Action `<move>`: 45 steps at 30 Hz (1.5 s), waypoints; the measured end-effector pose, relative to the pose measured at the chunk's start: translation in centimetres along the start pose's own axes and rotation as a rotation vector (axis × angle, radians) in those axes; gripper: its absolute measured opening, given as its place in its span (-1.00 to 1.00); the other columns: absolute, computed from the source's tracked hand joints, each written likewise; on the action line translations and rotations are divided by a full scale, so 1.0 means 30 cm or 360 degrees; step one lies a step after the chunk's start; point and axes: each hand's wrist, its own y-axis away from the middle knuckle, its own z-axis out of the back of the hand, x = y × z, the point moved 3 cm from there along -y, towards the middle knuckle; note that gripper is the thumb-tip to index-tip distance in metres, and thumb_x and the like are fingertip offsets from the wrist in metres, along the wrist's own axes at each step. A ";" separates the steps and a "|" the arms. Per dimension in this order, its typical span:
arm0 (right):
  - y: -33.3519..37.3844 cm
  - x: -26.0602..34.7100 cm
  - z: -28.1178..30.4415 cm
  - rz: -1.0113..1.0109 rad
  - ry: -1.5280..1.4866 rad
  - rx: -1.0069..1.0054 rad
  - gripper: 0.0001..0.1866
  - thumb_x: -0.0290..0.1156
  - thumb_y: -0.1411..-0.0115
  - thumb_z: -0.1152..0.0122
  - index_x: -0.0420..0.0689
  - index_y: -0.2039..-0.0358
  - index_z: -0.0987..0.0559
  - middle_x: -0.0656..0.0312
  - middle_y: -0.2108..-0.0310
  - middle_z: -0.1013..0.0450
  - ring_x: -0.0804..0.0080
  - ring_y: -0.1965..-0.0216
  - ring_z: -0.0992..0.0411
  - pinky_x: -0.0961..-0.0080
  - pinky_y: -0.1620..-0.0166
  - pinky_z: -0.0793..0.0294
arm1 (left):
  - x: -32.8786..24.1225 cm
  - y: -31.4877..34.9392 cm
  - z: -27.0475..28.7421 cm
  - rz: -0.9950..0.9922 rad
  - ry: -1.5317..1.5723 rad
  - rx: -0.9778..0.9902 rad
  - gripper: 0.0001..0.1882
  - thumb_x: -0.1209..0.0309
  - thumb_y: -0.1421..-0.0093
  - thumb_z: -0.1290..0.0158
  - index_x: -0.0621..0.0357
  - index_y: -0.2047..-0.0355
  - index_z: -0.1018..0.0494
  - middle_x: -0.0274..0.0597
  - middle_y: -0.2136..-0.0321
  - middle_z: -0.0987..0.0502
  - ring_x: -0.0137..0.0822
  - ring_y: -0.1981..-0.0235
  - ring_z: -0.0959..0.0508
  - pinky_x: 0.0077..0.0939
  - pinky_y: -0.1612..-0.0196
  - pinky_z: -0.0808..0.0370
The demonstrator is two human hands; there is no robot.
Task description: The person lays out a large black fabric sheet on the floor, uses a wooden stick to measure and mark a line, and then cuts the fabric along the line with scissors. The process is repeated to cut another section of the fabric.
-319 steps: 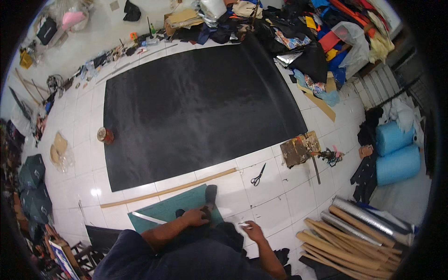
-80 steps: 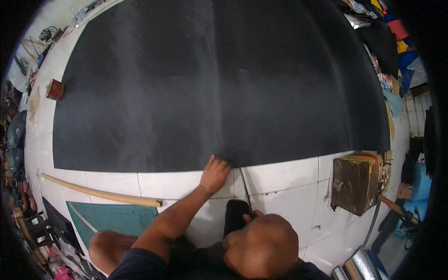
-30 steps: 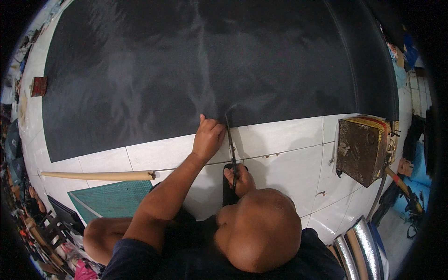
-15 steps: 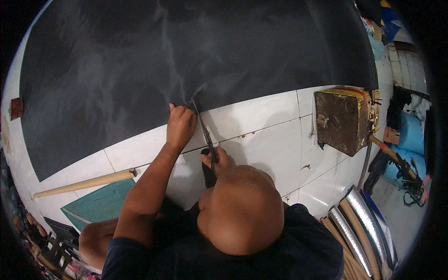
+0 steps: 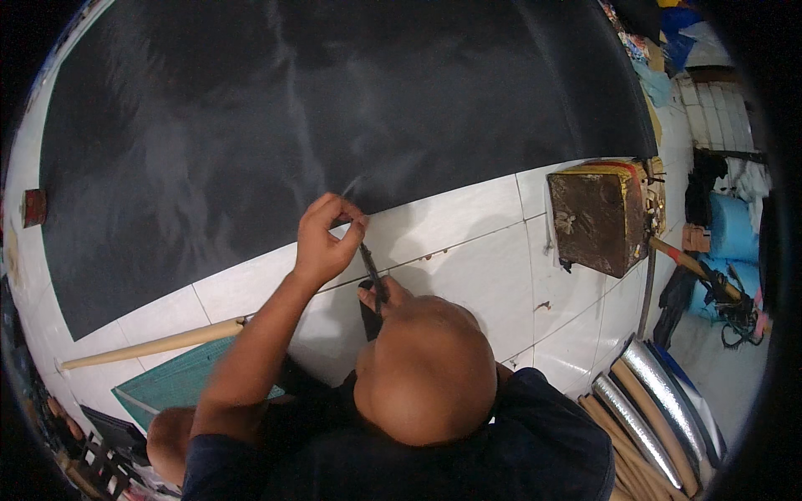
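A large black sheet lies over the white tiled floor, its near edge running just past my hands. My left hand is at this edge, thumb and index finger pinched together by the tips of the dark scissors. What lies in the pinch is too small to make out. My right hand grips the scissors by their handles, the blades pointing at the sheet. Part of this hand and its forearm are hidden behind my body. A thin pale mark shows on the sheet just beyond my left fingers.
A brown block-like box stands at the sheet's right corner, with a wooden-handled tool beside it. On the left lie a tan tube and green mesh. A small red block sits by the left edge. Rolls fill the lower right.
My left hand has turned and its fingers have drawn back from the sheet to the scissor tips, thumb and index now meeting. The right hand stays on the scissors. The view has shifted slightly.
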 end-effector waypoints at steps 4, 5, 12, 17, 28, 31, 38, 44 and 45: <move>0.285 0.048 0.074 -0.0013 0.0010 0.0220 -0.45 0.12 -0.04 -0.35 -0.16 0.33 -0.49 0.16 0.47 -0.46 0.28 0.36 -0.44 0.32 0.22 -0.41 | -0.324 -0.028 0.083 -0.0195 0.0994 0.0810 -0.72 0.30 -0.06 -0.14 0.17 0.25 -0.58 -0.12 0.24 -0.57 -0.22 0.16 -0.53 -0.31 0.00 -0.40; 0.337 0.055 0.091 -0.0018 0.0002 0.0237 -0.45 0.12 -0.04 -0.35 -0.16 0.32 -0.49 0.16 0.47 -0.46 0.28 0.36 -0.45 0.32 0.22 -0.41 | -0.380 -0.013 0.090 -0.0194 0.1030 0.0911 -0.67 0.27 -0.05 -0.15 0.17 0.21 -0.58 -0.10 0.22 -0.56 -0.20 0.13 -0.52 -0.29 -0.01 -0.40; 0.399 0.065 0.099 -0.0046 -0.0018 0.0260 -0.46 0.11 -0.05 -0.34 -0.16 0.31 -0.49 0.13 0.43 -0.46 0.26 0.33 -0.45 0.30 0.19 -0.41 | -0.456 0.067 0.073 -0.0414 0.1096 0.1079 -0.31 -0.03 0.09 -0.25 0.13 0.00 -0.53 0.00 0.09 -0.47 -0.08 -0.02 -0.40 -0.15 -0.06 -0.29; 0.345 0.077 0.058 -0.0032 -0.0012 0.0286 -0.46 0.10 -0.06 -0.33 -0.17 0.30 -0.49 0.12 0.41 -0.46 0.24 0.31 -0.45 0.29 0.18 -0.41 | -0.515 0.066 0.066 -0.0577 0.0821 0.1172 -0.13 -0.14 0.23 -0.32 0.11 -0.06 -0.49 -0.05 0.11 -0.38 -0.10 0.03 -0.32 -0.21 0.00 -0.21; 0.219 0.098 0.033 -0.0058 -0.0080 0.0215 -0.48 0.08 -0.08 -0.31 -0.17 0.28 -0.49 0.09 0.36 -0.46 0.21 0.26 -0.45 0.26 0.15 -0.41 | -0.425 0.098 0.156 -0.0308 0.0956 0.1117 0.06 -0.45 0.36 -0.23 0.17 0.01 -0.54 0.14 0.01 -0.44 0.12 -0.08 -0.43 0.13 -0.19 -0.25; 0.095 0.086 0.037 -0.0057 -0.0110 0.0165 -0.48 0.07 -0.08 -0.31 -0.17 0.27 -0.49 0.08 0.35 -0.47 0.20 0.24 -0.45 0.26 0.14 -0.41 | -0.415 0.101 0.178 -0.0306 0.0848 0.1160 0.06 -0.45 0.36 -0.23 0.21 0.04 -0.55 0.17 0.01 -0.47 0.11 -0.08 -0.45 0.17 -0.16 -0.29; 0.273 0.101 0.043 -0.0054 -0.0102 0.0256 -0.49 0.06 -0.09 -0.30 -0.17 0.26 -0.49 0.05 0.32 -0.47 0.18 0.21 -0.45 0.24 0.12 -0.40 | -0.474 0.046 0.156 -0.0298 0.0737 0.1297 0.03 -0.33 0.40 -0.35 0.20 0.02 -0.54 0.12 0.00 -0.43 0.05 -0.09 -0.41 0.07 -0.21 -0.21; 0.426 0.080 0.044 -0.0081 -0.0112 0.0359 -0.49 0.05 -0.10 -0.29 -0.18 0.25 -0.49 0.04 0.29 -0.47 0.16 0.19 -0.46 0.23 0.10 -0.40 | -0.547 -0.023 0.071 -0.0415 0.0364 0.1682 0.08 -0.21 0.43 -0.42 0.20 -0.08 -0.46 0.03 0.02 -0.36 0.01 -0.03 -0.34 -0.12 -0.08 -0.27; 0.428 0.089 0.040 -0.0074 -0.0114 0.0376 -0.49 0.05 -0.10 -0.29 -0.18 0.25 -0.49 0.03 0.29 -0.47 0.15 0.18 -0.46 0.22 0.10 -0.40 | -0.546 -0.031 0.068 -0.0423 0.0321 0.1742 0.08 -0.21 0.43 -0.42 0.19 -0.08 -0.45 0.04 0.03 -0.36 0.01 -0.02 -0.34 -0.14 -0.07 -0.27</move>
